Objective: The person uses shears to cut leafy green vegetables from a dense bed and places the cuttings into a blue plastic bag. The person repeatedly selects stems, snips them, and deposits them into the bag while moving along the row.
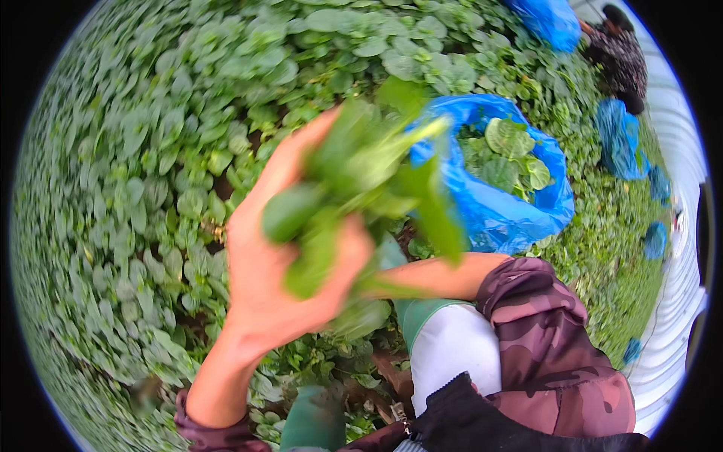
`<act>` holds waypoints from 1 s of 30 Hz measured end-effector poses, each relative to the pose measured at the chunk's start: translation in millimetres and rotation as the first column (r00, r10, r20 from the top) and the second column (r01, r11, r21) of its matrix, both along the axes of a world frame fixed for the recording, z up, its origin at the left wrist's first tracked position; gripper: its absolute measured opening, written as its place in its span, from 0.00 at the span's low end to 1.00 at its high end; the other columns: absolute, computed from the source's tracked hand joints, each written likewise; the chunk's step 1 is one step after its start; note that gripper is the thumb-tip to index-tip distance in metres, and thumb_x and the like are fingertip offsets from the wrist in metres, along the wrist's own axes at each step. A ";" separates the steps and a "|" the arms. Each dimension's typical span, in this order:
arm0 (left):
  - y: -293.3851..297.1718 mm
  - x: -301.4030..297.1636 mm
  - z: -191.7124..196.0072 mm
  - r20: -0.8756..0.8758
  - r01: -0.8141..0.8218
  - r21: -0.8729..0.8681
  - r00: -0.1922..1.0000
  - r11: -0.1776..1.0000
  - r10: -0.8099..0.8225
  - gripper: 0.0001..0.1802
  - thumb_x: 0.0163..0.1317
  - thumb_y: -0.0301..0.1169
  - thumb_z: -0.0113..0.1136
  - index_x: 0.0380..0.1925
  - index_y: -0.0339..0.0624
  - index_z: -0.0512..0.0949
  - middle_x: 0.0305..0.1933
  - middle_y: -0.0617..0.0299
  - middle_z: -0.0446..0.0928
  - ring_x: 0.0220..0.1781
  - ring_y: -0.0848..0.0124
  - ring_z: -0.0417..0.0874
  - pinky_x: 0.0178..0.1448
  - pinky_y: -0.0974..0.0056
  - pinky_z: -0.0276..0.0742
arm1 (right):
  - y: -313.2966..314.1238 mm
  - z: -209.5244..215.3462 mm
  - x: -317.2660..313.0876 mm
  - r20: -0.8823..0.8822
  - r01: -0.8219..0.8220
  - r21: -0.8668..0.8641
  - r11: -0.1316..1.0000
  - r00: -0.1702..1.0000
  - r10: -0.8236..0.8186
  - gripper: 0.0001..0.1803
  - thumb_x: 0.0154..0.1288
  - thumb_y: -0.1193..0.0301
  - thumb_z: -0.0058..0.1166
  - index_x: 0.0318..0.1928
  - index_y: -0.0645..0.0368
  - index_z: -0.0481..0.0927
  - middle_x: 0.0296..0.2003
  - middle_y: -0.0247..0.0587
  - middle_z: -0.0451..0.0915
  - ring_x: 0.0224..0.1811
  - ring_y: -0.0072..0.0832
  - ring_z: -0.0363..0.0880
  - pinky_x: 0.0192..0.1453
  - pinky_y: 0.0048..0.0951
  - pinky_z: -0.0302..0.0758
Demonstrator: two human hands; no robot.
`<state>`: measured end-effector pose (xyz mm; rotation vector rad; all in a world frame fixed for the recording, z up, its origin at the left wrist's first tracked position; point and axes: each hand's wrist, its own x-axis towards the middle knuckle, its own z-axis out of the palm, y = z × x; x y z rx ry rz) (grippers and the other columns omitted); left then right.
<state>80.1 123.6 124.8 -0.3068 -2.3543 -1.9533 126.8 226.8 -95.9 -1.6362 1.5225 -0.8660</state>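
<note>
My left hand (260, 279) is raised over the plants, closed round a bunch of green leafy stems (354, 162). Motion blurs both hand and bunch; the pale cut ends of the stems point up and right toward the bag. My right forearm (452, 275) reaches in from the right, its camouflage sleeve (546, 324) pushed up. The leaves cover my right hand, so its fingers do not show. Just beyond that forearm a blue plastic bag (489, 215) stands with its mouth spread, holding picked leaves (504, 162).
Dense low leafy plants (135, 211) surround me. At the far right another person (621, 56) works beside a blue bag (546, 22). More blue bags (621, 139) lie along the bed's right side, by a pale ribbed sheet wall (678, 135). My knee (456, 350) is close below.
</note>
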 end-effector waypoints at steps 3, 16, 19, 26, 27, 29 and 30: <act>81.1 -78.2 13.3 -0.534 0.012 0.027 0.845 1.000 0.004 0.31 0.55 0.24 0.58 0.63 0.36 0.71 0.56 0.58 0.78 0.52 0.67 0.78 0.59 0.62 0.74 | -8.7 106.9 -21.0 0.299 -0.010 0.579 0.815 0.933 -0.201 0.16 0.72 0.66 0.38 0.31 0.61 0.75 0.19 0.40 0.73 0.20 0.36 0.75 0.31 0.36 0.75; 208.8 -44.1 -172.8 -0.149 0.379 -0.837 0.538 0.396 -0.830 0.20 0.59 0.35 0.58 0.54 0.59 0.77 0.60 0.63 0.76 0.68 0.54 0.71 0.72 0.32 0.58 | 33.1 83.2 -34.9 0.306 -0.056 0.469 0.882 0.947 -0.102 0.10 0.61 0.73 0.41 0.34 0.61 0.77 0.22 0.46 0.77 0.22 0.40 0.77 0.28 0.40 0.75; 205.7 -53.5 -119.7 -0.020 0.443 -0.817 0.619 0.370 -0.785 0.28 0.59 0.29 0.57 0.62 0.56 0.72 0.68 0.57 0.69 0.67 0.51 0.70 0.71 0.40 0.63 | 41.1 76.4 -31.7 0.309 -0.057 0.447 0.892 0.946 -0.094 0.10 0.58 0.75 0.42 0.34 0.61 0.78 0.23 0.47 0.77 0.23 0.40 0.78 0.27 0.41 0.74; 147.7 -58.9 -57.9 -0.326 0.022 -0.602 0.906 0.798 -0.271 0.38 0.45 0.27 0.71 0.62 0.44 0.73 0.64 0.45 0.70 0.66 0.47 0.71 0.66 0.45 0.67 | 41.6 50.6 -21.1 0.318 -0.075 0.385 0.920 0.946 -0.055 0.12 0.52 0.79 0.43 0.36 0.61 0.79 0.25 0.50 0.79 0.24 0.43 0.80 0.25 0.43 0.74; 139.4 -53.9 -68.5 -0.292 -0.131 -0.625 0.953 0.769 -0.075 0.40 0.47 0.28 0.73 0.64 0.39 0.70 0.65 0.40 0.68 0.66 0.45 0.69 0.67 0.46 0.66 | 40.2 59.5 -22.9 0.326 -0.074 0.374 0.924 0.944 -0.056 0.13 0.51 0.79 0.44 0.36 0.61 0.79 0.25 0.50 0.80 0.24 0.43 0.80 0.25 0.43 0.74; 130.5 -51.0 -97.5 0.063 -0.051 -0.570 0.992 0.820 0.106 0.38 0.53 0.31 0.72 0.64 0.33 0.68 0.62 0.40 0.72 0.62 0.50 0.74 0.65 0.50 0.70 | 40.0 76.8 -30.6 0.324 -0.055 0.361 0.931 0.943 -0.070 0.14 0.49 0.80 0.44 0.36 0.61 0.79 0.25 0.51 0.80 0.24 0.43 0.80 0.25 0.44 0.74; 128.2 -49.8 -109.5 0.267 -0.021 -0.486 0.948 0.874 0.171 0.37 0.56 0.32 0.72 0.63 0.30 0.68 0.60 0.40 0.74 0.59 0.52 0.76 0.64 0.52 0.72 | 46.2 90.2 -35.3 0.285 -0.037 0.306 0.951 0.957 -0.054 0.06 0.49 0.83 0.43 0.25 0.66 0.75 0.19 0.50 0.74 0.22 0.42 0.69 0.25 0.44 0.67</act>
